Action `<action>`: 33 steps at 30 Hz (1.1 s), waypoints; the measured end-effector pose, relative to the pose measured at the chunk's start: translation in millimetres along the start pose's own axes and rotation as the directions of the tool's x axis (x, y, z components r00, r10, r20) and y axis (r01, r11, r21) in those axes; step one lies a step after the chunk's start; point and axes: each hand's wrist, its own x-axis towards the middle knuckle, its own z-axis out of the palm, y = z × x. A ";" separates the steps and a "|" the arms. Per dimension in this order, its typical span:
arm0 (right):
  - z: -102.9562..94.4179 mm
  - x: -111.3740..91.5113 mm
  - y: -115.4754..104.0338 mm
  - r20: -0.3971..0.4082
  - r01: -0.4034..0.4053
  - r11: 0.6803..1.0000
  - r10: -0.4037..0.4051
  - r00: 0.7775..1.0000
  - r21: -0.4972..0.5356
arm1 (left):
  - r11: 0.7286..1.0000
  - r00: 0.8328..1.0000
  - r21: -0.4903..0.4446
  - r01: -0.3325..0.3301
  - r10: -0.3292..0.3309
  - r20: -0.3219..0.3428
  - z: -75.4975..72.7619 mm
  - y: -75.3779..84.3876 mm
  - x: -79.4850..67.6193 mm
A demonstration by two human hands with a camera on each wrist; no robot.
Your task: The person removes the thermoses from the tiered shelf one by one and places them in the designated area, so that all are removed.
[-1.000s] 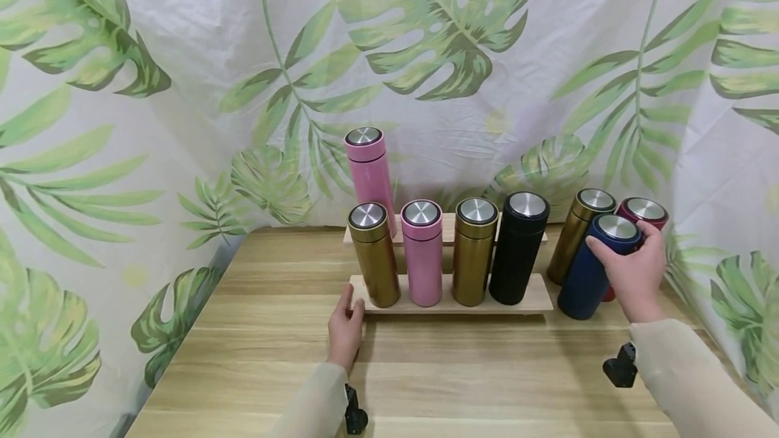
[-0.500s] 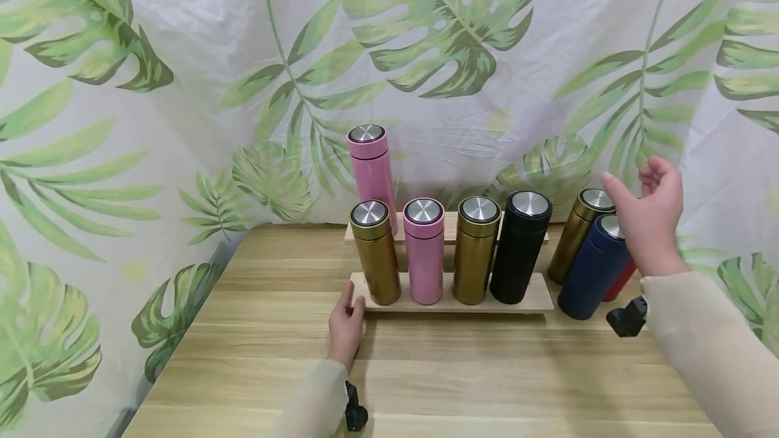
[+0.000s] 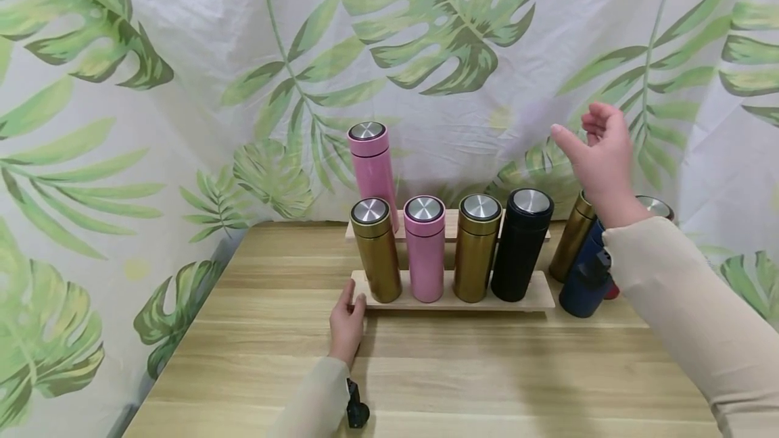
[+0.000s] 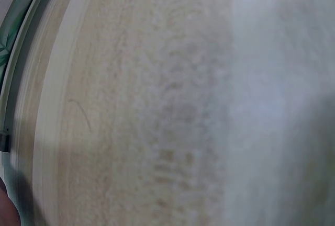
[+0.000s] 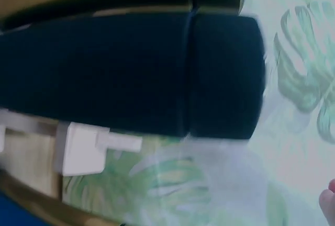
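My left hand (image 3: 347,323) touches the left end of a two-level wooden rack (image 3: 529,303), its fingers lying fairly straight along the edge. On the front board stand a gold thermos bottle (image 3: 380,262), a pink one (image 3: 426,255), another gold one (image 3: 476,249) and a black thermos bottle (image 3: 517,255). A second pink bottle (image 3: 373,167) is on the rear board at left. Holding nothing, my right hand (image 3: 599,161) is raised above the right-hand bottles, fingers loosely bent, thumb apart. In the right wrist view the black bottle (image 5: 104,74) fills the middle; fingertips (image 5: 328,205) show at the right edge.
Right of the rack, on the wooden table (image 3: 450,370), stand a gold bottle (image 3: 569,242), a blue bottle (image 3: 581,296) and a red one (image 3: 612,291), partly hidden by my right forearm. A leaf-print cloth (image 3: 462,140) hangs behind the table.
My right hand was around the top of the blue bottle; it has come off it, risen and moved left, empty. The left hand stays at the rack's end.
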 end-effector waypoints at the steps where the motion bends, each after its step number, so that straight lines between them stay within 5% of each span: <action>1: 4.3 1.5 -3.2 0.015 0.006 1.000 -0.006 1.000 -0.005 | 1.000 1.000 -0.004 0.001 -0.001 0.002 0.0 0.7 -0.1; 7: 28.9 8.9 -19.2 0.151 0.027 0.999 -0.022 0.988 -0.027 | 1.000 1.000 -0.002 0.004 -0.004 0.007 -0.8 1.3 -0.2; 16: 70.1 11.1 -41.0 0.361 -0.032 0.997 0.055 0.931 -0.070 | 1.000 1.000 -0.011 0.001 -0.001 0.012 -1.4 0.3 1.0; 24: 116.0 4.5 -45.1 0.448 -0.049 0.998 0.059 0.892 -0.033 | 1.000 1.000 -0.006 0.010 -0.010 0.000 -1.1 1.1 -1.7; 33: 162.0 -10.1 -49.4 0.473 -0.073 0.997 0.054 0.879 0.022 | 1.000 1.000 -0.013 0.013 -0.013 -0.014 0.2 4.8 -1.4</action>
